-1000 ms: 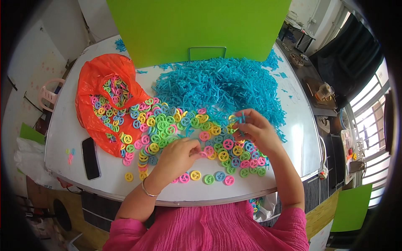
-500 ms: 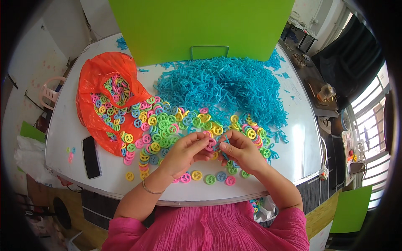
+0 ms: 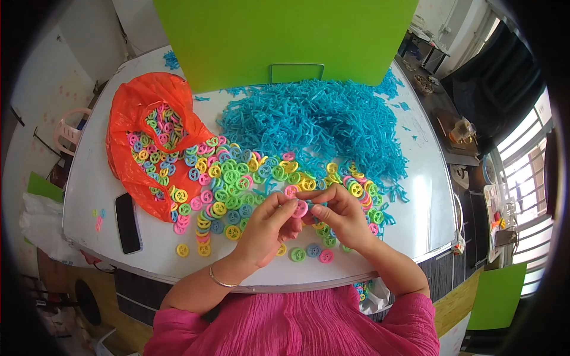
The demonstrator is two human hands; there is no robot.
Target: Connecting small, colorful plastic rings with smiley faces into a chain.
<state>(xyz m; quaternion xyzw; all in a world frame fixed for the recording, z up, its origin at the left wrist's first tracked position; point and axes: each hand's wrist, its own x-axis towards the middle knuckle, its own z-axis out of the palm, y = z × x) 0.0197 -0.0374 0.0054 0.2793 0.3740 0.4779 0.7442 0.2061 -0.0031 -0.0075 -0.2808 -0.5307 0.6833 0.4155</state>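
Observation:
My left hand (image 3: 267, 228) pinches a small pink spoked plastic wheel (image 3: 300, 208) between thumb and fingers. Close against it, my right hand (image 3: 344, 218) is closed on a small blue plastic strip, mostly hidden by the fingertips. Both hands are just above the near middle of the white table. Behind and around them spread many loose wheels (image 3: 237, 178) in pink, yellow, green and blue. A large heap of blue plastic strips (image 3: 320, 118) lies beyond. Near the table's front edge are a green wheel (image 3: 297, 254) and a pink wheel (image 3: 326, 256).
An orange-red plastic bag (image 3: 124, 107) spills wheels on the left. A black phone (image 3: 127, 222) lies near the left edge of the white table (image 3: 157, 255). Behind the heap stands a bright green panel (image 3: 285, 35) with a metal handle (image 3: 297, 65).
The pink wheel has turned in my left fingers, and my left wrist has tilted. My right fingers have come closer to the wheel, with the blue strip now more hidden.

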